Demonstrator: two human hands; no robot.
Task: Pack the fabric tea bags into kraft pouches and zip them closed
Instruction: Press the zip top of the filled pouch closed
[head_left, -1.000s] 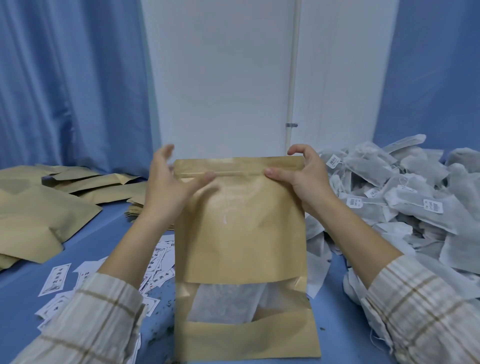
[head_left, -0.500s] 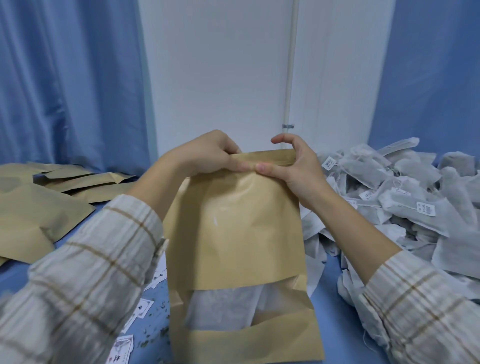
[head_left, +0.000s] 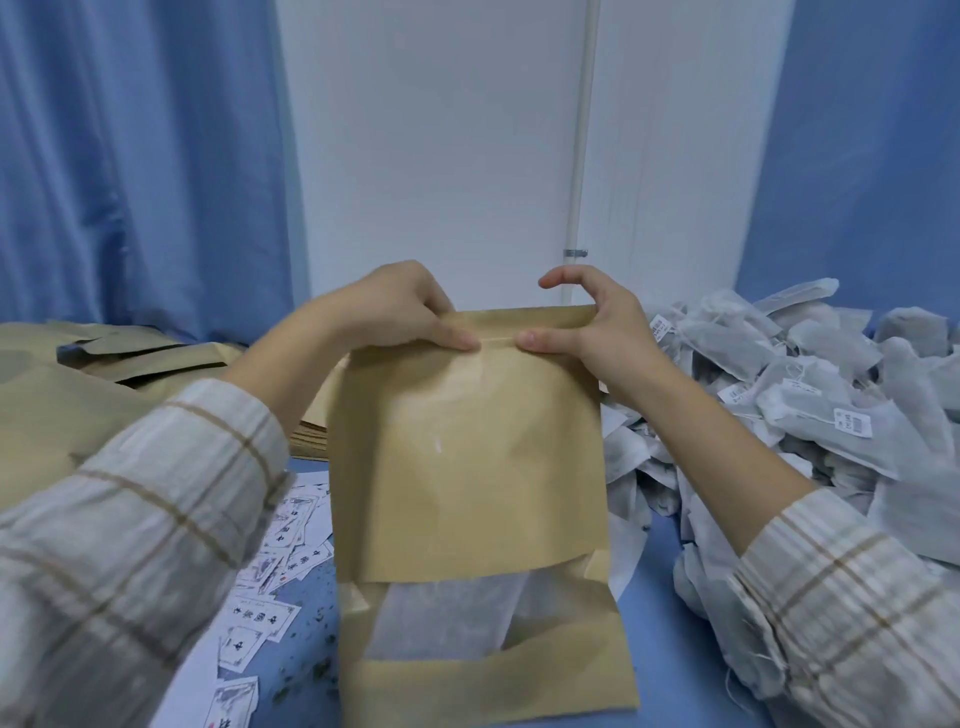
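Both hands pinch the zip strip: left hand (head_left: 400, 312) and right hand (head_left: 592, 332), thumbs nearly meeting at its middle. Kraft pouch (head_left: 467, 467) is held upright on the blue counter (head_left: 654, 597), a fabric tea bag (head_left: 441, 618) seen through its frosted window. Judged light, papery-stiff, creasable; best gripped along the top band. Soft tea-bag pile (head_left: 810, 395) lies beside the pouch.

Both hands closing in on the zip strip at the pouch top

Left hand (head_left: 400, 306) is coming over from the pouch's left edge and is now pinching the top of the kraft pouch (head_left: 467, 457) thumb-to-thumb beside the right hand (head_left: 592, 327); left sleeve (head_left: 130, 519) is swinging in over the paper labels (head_left: 270, 597), covering more of them.
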